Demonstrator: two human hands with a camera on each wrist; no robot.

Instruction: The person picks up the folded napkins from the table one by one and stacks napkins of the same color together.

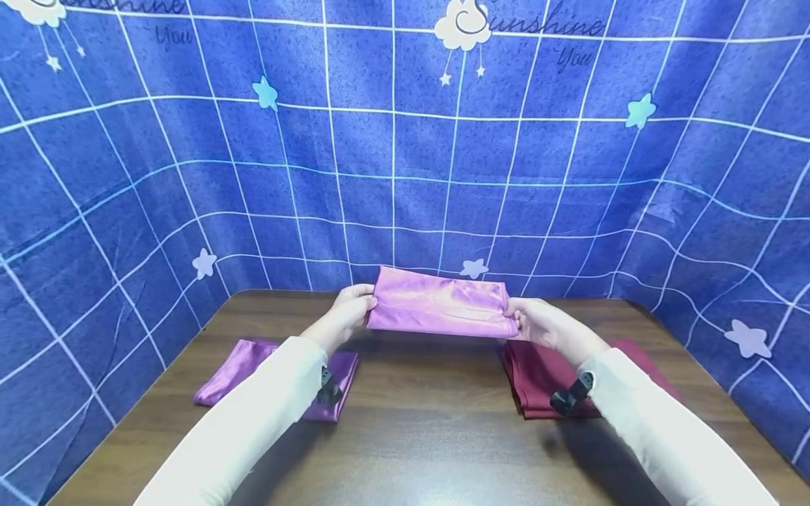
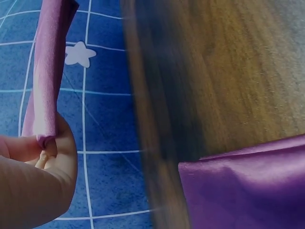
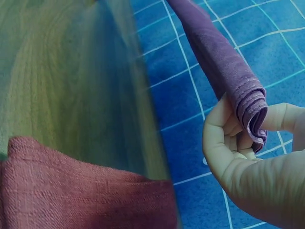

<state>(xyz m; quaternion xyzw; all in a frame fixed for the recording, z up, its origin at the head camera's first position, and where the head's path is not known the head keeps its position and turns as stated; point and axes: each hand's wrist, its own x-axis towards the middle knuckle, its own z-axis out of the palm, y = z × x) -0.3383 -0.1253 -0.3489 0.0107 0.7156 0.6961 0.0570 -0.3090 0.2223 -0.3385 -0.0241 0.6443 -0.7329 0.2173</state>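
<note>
A folded pink-purple cloth is stretched between the two hands above the far part of the table. The left hand pinches its left end between thumb and fingers. At the other end, the right hand grips the right edge; the right wrist view shows several stacked layers of the cloth there. Beneath the left forearm lies a folded purple cloth, partly hidden by the sleeve. A folded dark red cloth lies under the right hand and forearm, which cover part of it.
The brown wooden table ends at a blue curtain with white grid lines and stars, hanging behind and along both sides. Dark wrist devices are strapped over the white sleeves.
</note>
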